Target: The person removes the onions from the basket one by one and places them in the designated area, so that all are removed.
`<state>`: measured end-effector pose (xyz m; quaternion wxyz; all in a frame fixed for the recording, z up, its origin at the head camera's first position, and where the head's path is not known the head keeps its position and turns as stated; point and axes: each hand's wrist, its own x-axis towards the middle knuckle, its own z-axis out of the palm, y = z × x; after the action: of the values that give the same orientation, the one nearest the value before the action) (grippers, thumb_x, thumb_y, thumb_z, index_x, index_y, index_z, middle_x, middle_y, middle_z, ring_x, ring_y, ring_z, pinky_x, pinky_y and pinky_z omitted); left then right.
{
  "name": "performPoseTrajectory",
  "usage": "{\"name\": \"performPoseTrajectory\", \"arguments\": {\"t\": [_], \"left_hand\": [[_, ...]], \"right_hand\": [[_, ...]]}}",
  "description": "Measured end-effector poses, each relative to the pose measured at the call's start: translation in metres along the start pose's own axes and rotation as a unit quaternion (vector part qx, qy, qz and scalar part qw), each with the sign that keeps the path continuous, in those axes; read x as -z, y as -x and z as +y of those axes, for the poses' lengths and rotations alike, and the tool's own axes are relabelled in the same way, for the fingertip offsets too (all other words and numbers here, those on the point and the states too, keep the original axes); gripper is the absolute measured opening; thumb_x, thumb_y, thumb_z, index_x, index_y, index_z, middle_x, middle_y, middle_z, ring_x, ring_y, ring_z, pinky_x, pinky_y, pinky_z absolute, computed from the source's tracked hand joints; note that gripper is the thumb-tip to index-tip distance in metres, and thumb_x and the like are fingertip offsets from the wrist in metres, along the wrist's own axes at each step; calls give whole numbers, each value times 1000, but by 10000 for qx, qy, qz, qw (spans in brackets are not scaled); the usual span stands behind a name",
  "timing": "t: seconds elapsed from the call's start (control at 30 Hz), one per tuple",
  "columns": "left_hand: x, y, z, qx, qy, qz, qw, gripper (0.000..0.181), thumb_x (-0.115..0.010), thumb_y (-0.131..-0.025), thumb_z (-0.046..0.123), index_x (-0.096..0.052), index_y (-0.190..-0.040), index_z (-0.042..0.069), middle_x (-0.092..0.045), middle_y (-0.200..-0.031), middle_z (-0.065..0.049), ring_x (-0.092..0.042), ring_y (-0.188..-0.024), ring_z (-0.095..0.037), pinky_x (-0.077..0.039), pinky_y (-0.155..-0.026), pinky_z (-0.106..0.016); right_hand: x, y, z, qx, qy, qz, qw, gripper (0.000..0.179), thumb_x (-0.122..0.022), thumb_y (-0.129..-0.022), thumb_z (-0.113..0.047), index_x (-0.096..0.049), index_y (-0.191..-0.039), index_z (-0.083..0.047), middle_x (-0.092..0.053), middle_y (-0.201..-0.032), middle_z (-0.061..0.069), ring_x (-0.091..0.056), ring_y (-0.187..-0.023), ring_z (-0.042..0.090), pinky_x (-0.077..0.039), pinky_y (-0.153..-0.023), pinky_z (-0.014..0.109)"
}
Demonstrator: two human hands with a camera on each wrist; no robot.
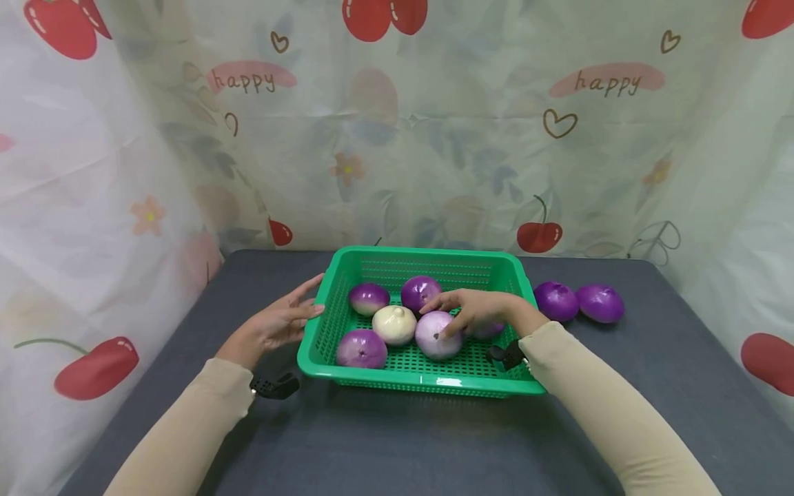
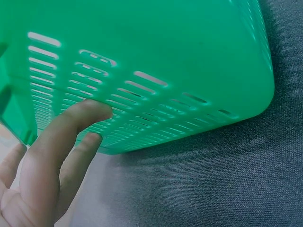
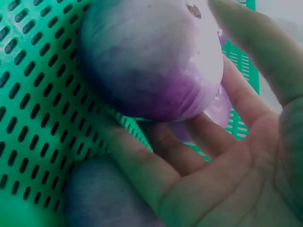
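A right hand point(image 1: 480, 308) pinches a shiny, round, pale purple vegetable point(image 1: 438, 337), inside a green plastic basket point(image 1: 384, 377), toward 5 o'clock from its middle.
Its smooth skin could slip from a loose pinch and bump the cream-white round vegetable point(image 1: 394, 325) at its 9 o'clock. The right hand reaches in from 4 o'clock, fingers bent. The left hand point(image 1: 278, 324) spreads its fingers at the basket's 9 o'clock side.
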<state>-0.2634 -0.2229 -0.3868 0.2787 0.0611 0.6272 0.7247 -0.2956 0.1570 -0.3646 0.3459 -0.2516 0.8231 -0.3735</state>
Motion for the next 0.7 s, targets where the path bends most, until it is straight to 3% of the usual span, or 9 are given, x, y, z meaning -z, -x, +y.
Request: {"name": "performPoseTrajectory", "arguments": {"t": [0.2,0.43,0.7], "left_hand": [[0,0,0,-6,-6,-15,10000,79,-51,-100,6,-3,-156,36,-18,-159,-17,-69,-99,-19,-58,-85,-42],[1,1,1,-54,1,-47,10000,80,-51,-100,6,-2,-156,35,-17,-160,-18,-69,-97,-18,-58,-84,-41],[0,0,-1,-69,28,-20,10000,78,-50,-100,6,-4,-156,36,-18,-159,-18,-69,-98,-19,-58,-84,-41]], "right_hand": [[-2,1,1,-373,-447,-362,9976,70,-77,-80,-6,-49,-142,-20,-41,-139,15,-45,-111,26,-52,-79,29],[-2,0,2,-164,-73,-396,9991,70,-77,-81,-10,-48,-143,-20,-43,-138,16,-46,-115,26,-51,-88,31],[-2,2,1,-163,66,-408,9990,69,-75,-82,-10,-47,-144,-20,-41,-140,17,-45,-116,27,-50,-89,31]]}}
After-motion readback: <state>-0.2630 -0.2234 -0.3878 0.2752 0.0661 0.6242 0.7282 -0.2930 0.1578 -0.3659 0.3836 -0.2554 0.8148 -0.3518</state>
